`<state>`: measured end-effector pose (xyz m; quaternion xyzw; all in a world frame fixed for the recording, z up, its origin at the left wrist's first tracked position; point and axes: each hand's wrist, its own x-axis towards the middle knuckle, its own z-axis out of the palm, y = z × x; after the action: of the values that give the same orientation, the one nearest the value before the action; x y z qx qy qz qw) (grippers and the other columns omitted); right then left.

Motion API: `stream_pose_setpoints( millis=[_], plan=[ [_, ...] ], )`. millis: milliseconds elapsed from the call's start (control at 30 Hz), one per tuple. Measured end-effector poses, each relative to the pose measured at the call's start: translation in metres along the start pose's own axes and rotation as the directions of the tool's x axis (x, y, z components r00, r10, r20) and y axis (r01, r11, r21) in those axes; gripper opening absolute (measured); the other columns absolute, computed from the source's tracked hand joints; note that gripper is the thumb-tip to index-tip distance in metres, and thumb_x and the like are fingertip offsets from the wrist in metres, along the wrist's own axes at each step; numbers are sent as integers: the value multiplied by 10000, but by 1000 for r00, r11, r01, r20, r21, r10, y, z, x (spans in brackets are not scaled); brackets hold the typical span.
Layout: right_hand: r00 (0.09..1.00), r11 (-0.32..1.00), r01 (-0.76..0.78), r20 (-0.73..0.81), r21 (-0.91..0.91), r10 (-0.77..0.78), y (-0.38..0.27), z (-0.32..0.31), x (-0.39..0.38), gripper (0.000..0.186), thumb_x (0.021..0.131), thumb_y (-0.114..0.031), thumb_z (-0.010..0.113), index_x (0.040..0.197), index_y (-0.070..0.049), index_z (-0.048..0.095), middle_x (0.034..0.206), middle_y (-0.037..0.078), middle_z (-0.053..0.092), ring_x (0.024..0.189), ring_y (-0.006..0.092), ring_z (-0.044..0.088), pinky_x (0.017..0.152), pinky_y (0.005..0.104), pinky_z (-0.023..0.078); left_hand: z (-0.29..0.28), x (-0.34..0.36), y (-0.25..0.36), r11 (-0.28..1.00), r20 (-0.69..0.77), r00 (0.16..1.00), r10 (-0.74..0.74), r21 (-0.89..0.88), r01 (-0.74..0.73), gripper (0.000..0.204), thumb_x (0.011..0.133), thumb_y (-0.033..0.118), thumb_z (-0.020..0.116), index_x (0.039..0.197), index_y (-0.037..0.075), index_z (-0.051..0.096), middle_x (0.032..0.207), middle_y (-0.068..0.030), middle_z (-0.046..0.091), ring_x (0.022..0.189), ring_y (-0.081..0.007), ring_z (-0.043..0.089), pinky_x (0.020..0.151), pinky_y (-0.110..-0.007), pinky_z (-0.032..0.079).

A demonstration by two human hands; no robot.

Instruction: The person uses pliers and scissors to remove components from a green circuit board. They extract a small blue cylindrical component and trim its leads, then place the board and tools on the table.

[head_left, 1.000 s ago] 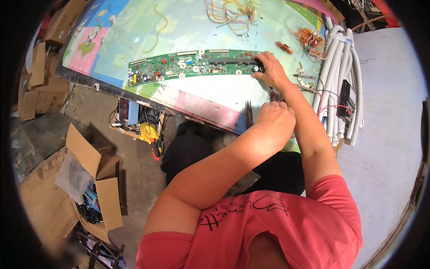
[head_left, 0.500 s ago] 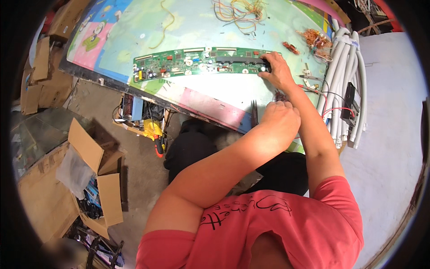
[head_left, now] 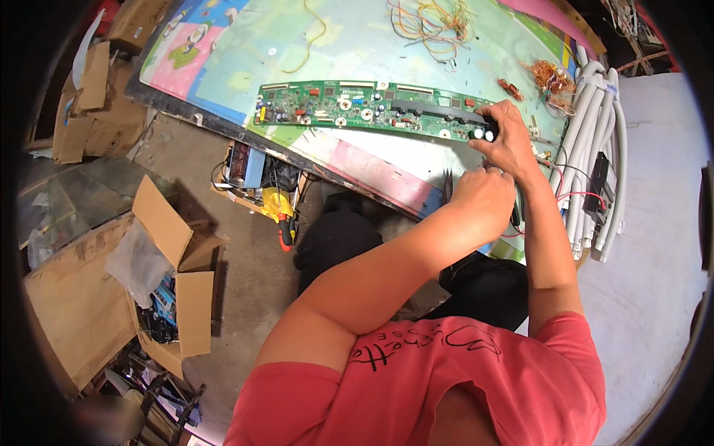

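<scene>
Head view. The green circuit board lies on the counter beyond both hands, its long axis running left to right, most of its length to the left of the right hand. That hand, the nearer, grips the board's right end, fingers over the far side and thumb toward the near edge. The left hand is curled closed, apart from the board and nearer the body; whether it holds anything cannot be told. A dark pointed tool stands just beside it. The patterned counter bears loose wires and a copper-coloured tangle; white tubes lie to the right. Left, an open cardboard box rests on the floor.
</scene>
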<state>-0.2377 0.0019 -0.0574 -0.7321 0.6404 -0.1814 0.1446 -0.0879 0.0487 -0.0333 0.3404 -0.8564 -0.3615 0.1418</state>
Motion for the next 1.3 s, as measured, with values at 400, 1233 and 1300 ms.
stream_pose_setpoints(
  millis=[400,1233,1300],
  plan=[
    [999,997,23,-29,-80,-25,-50,-60,-2,476,545,-101,794,975,-21,605,870,120,517,879,304,505,798,375,424,-11,20,-29,-360,297,592,-750,-933,11,630,846,408,611,1251,-34,418,1185,-200,480,1134,-290,468,1034,-403,308],
    [896,966,37,-437,256,82,-39,-49,-74,584,561,-116,811,1097,-73,581,1020,121,540,1008,317,505,910,388,411,-51,26,-37,-204,-32,761,-648,-955,-214,375,769,105,740,1101,67,569,1093,-81,618,1014,-236,597,901,-419,501],
    [900,844,78,-402,530,170,-33,-52,-80,533,669,-94,772,1156,-44,561,1073,90,544,1024,229,530,928,337,418,-55,25,-43,-192,-75,787,-612,-952,-240,349,785,100,722,1097,60,570,1116,-94,618,1028,-249,597,895,-429,505]
  ],
)
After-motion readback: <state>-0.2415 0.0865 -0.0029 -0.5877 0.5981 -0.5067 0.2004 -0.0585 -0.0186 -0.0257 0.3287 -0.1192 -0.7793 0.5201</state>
